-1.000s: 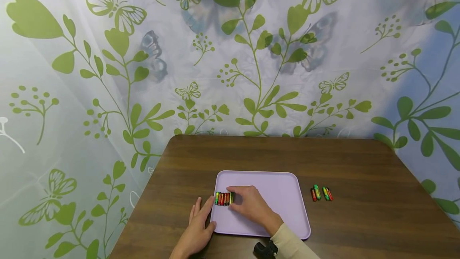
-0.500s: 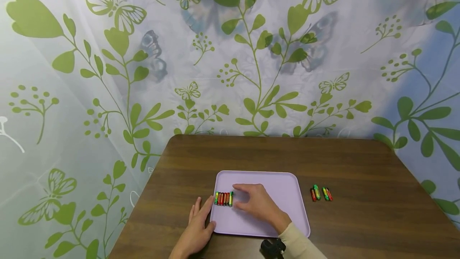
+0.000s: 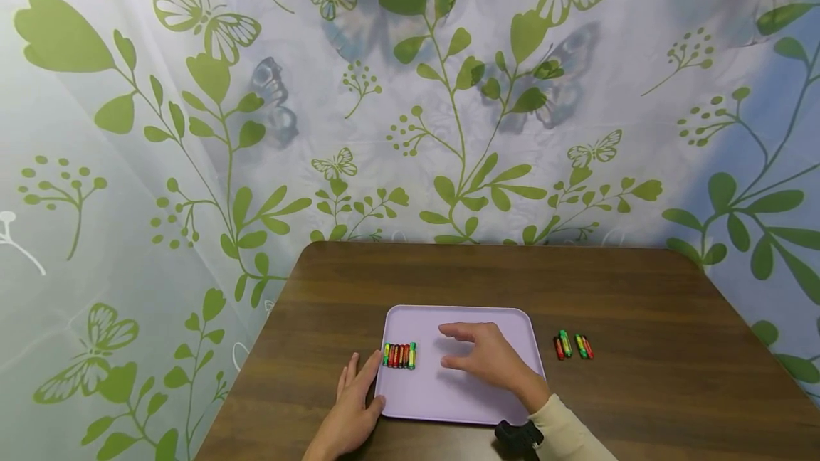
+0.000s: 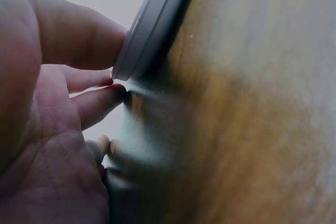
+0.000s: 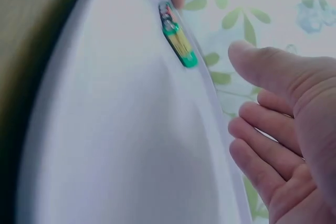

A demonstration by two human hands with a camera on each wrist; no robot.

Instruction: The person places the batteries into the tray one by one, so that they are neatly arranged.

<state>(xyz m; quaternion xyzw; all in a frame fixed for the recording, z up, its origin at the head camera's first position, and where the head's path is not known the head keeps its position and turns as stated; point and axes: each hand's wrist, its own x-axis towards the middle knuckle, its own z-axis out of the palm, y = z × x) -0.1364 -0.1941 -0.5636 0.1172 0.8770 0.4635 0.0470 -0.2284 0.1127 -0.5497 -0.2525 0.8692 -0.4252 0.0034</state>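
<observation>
A row of several red and green batteries (image 3: 400, 356) lies side by side at the left of a light purple tray (image 3: 461, 400). In the right wrist view, a green and yellow battery (image 5: 179, 45) shows at the near end of that row. My left hand (image 3: 349, 407) rests at the tray's left edge. Its thumb (image 4: 79, 35) touches the tray's rim (image 4: 152, 27) in the left wrist view, and its fingers reach along the tabletop. Over the middle of the tray is my right hand (image 3: 490, 358), thumb and fingers spread apart with nothing between them, to the right of the row.
Two small groups of red and green batteries (image 3: 565, 343) lie on the brown wooden table (image 3: 640, 404) to the right of the tray. Behind the table hangs a curtain (image 3: 359, 105) printed with green leaves and butterflies. A black device (image 3: 517, 438) sits at my right wrist.
My right hand has let go of the rightmost battery in the row and drawn back to the right over the tray. The left hand stays at the tray's edge.
</observation>
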